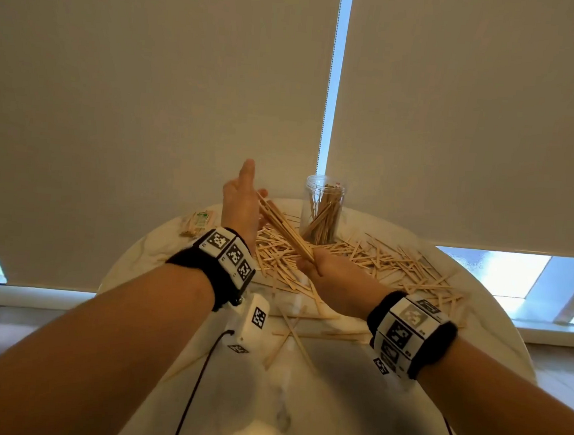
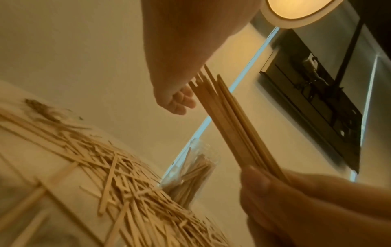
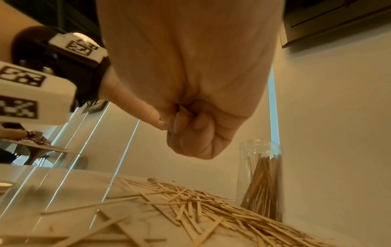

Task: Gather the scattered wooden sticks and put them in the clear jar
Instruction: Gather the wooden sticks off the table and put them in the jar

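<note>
Head view | bundle of sticks (image 1: 286,229) gripped by right hand (image 1: 312,265), squared against flat, open left hand (image 1: 240,201) | next: lowered into clear jar (image 1: 322,209).

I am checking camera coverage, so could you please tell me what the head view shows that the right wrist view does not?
Only the head view shows the bundle of sticks running from the right hand up to the open left hand, plus a small packet at the table's far left. Only the right wrist view shows the right fingers curled tight. Both show the clear jar and the scattered sticks.
</note>
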